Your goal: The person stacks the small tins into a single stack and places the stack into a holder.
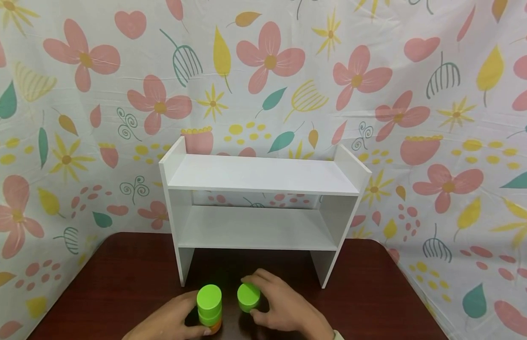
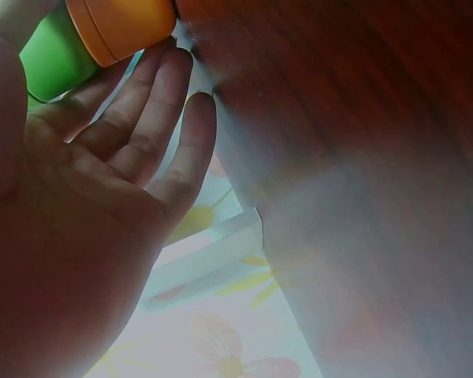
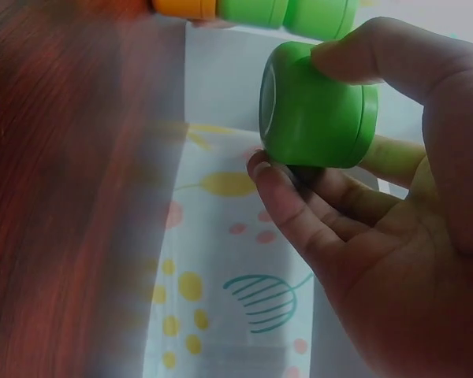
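Left hand [image 1: 169, 317] gripped the green-on-orange stack [image 1: 210, 308]; right hand [image 1: 285, 302] pinched a lone green jar [image 1: 248, 297] near it, white shelf [image 1: 259, 227] behind.

The head view is evenly lit and fairly crisp, with the floral backdrop [image 1: 267, 61] bright. On the white shelf unit [image 1: 265, 191] the upper board [image 1: 263, 174] looks palest, the lower board [image 1: 259, 227] grayer; deep shadow darkens the tabletop [image 1: 127, 274] beneath. Both wrist views are soft, milky haze veiling the tabletop; the left hand [image 2: 102, 213] is dim against bleached-out backdrop.
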`<move>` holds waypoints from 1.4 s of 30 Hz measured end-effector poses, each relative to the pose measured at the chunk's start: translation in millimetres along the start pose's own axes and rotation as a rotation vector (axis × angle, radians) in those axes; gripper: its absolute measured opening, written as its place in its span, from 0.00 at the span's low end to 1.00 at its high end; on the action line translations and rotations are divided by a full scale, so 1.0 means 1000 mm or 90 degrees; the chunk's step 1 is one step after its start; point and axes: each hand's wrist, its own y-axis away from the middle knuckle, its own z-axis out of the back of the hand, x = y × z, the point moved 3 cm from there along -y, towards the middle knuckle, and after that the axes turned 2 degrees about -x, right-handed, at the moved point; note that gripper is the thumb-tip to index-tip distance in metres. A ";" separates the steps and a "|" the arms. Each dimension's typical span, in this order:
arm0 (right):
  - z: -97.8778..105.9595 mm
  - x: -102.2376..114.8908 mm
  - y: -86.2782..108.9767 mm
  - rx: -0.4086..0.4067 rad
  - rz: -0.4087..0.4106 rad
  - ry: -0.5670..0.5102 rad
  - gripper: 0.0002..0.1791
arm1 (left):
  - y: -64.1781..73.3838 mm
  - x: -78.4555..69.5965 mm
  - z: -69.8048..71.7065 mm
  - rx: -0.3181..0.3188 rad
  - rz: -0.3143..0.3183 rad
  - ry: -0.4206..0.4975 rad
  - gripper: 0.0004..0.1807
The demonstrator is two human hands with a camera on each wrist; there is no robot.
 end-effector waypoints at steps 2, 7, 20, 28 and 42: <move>0.001 0.001 0.000 -0.003 0.005 0.001 0.33 | 0.000 0.000 0.000 0.000 -0.001 0.001 0.31; 0.003 0.003 -0.002 -0.009 0.010 0.002 0.33 | 0.000 0.001 0.000 0.001 0.005 0.003 0.31; 0.005 0.006 -0.003 -0.028 0.030 -0.001 0.33 | 0.001 0.002 0.000 0.000 0.014 -0.004 0.32; 0.007 0.010 -0.004 -0.034 0.034 -0.006 0.34 | -0.001 0.002 0.000 -0.002 0.008 -0.009 0.31; 0.008 0.013 -0.007 -0.050 0.039 -0.021 0.34 | 0.001 -0.002 0.001 -0.003 -0.016 0.000 0.31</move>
